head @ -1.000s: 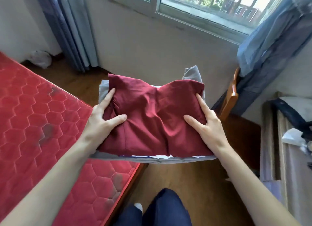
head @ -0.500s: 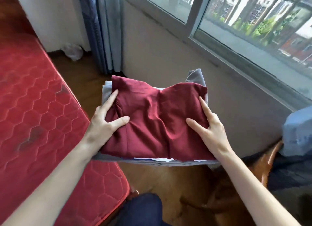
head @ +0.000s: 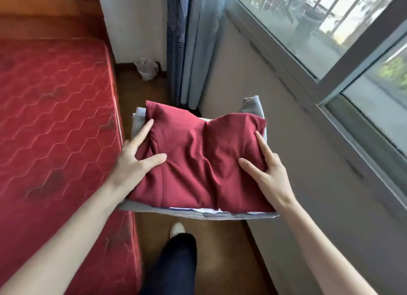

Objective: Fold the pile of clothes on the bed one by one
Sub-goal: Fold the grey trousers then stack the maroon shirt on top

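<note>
The stack of folded clothes (head: 198, 213) was carried in the air between both hands, above the wooden floor (head: 220, 250) and just right of the red mattress (head: 55, 118). A dark red garment (head: 198, 158) lay on top, with grey and white layers showing beneath its near edge. The left hand (head: 134, 162) gripped the stack's left side, thumb and forefinger spread over the red cloth. The right hand (head: 268, 171) gripped the right side the same way, its other fingers hidden underneath.
</note>
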